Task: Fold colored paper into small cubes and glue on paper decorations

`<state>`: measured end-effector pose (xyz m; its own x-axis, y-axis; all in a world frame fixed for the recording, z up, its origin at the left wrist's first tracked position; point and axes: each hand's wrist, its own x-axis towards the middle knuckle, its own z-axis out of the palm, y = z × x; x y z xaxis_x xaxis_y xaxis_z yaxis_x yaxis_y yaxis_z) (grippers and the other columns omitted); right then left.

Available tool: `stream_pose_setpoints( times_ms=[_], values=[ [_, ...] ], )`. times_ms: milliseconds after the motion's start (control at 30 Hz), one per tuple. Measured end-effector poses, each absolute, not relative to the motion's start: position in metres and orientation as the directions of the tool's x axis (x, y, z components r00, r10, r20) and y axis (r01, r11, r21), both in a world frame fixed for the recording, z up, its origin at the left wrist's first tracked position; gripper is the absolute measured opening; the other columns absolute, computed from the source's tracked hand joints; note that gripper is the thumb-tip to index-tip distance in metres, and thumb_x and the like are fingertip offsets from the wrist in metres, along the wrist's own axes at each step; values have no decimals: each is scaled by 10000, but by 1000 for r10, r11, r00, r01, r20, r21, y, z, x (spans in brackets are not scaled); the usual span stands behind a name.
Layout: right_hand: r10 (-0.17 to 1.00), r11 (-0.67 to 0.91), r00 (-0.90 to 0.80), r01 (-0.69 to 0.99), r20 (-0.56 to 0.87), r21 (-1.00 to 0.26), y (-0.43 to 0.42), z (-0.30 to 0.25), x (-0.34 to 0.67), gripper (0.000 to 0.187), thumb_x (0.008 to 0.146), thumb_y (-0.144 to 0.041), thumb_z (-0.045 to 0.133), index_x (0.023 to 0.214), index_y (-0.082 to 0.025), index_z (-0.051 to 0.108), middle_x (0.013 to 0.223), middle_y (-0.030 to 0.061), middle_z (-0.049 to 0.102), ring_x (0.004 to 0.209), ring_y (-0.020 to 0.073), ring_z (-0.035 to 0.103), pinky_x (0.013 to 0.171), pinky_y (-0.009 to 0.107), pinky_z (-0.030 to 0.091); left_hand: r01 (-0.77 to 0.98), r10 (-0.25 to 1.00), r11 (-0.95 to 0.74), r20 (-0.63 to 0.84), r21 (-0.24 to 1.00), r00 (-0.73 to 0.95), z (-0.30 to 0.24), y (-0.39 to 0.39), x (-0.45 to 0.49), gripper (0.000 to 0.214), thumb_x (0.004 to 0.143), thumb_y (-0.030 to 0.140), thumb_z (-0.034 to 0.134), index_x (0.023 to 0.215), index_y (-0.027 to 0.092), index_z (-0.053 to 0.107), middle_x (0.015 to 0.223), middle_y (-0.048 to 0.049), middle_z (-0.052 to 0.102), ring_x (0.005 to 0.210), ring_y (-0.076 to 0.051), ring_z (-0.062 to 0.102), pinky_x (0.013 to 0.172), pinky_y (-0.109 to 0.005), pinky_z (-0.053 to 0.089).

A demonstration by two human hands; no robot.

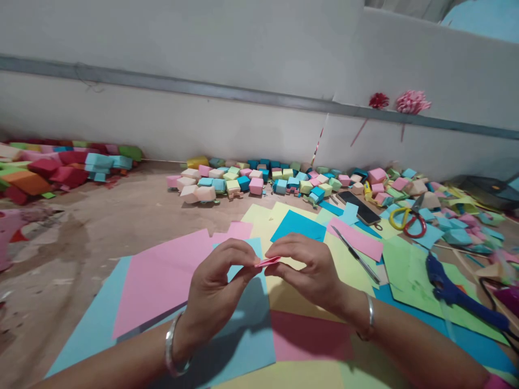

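A small folded piece of pink paper [268,262] is held up between my two hands, above the coloured sheets. My left hand [219,289] pinches its left end between thumb and fingers. On the other side, my right hand [310,270] grips the right end in the same kind of pinch. Below them lie a large pink sheet [162,281], a light blue sheet [243,335] and a yellow sheet [300,297], overlapping. A dark blue sheet [298,226] lies just beyond my fingers.
Rows of small folded paper boxes [255,186] line the wall, with more paper pieces [68,167] at far left. To the right lie a pen [357,255], scissors [407,221], a phone [359,208] and a blue glue gun [462,297] on green paper [413,270].
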<state>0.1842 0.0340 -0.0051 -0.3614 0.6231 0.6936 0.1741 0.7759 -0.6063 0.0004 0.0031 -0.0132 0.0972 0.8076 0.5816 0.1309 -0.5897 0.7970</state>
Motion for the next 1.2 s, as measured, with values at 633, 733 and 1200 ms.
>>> stream_pose_setpoints(
  times_ms=[633,733,1200],
  values=[
    [609,785,-476,241,635,-571,31,2,185,82,869,-220,637,819,-186,692,748,45,716,713,150,649,650,257,485,262,800,-599,581,756,153,-6,6,0,72,802,143,682,760,201,677,706,-17,613,666,-139,578,596,-260,465],
    [592,803,-485,288,643,-522,27,8,185,188,904,-252,590,768,-165,687,642,40,665,615,134,595,584,248,440,224,848,-530,505,818,163,-3,7,1,89,800,179,696,717,195,669,680,-12,599,655,-136,563,603,-259,458],
    [859,486,-310,248,406,-838,44,-2,188,209,876,-238,591,707,-177,697,657,8,685,584,113,604,546,219,477,199,980,-52,12,979,198,1,20,-3,182,791,328,680,904,185,676,830,-38,689,685,-148,615,604,-258,504]
  ],
)
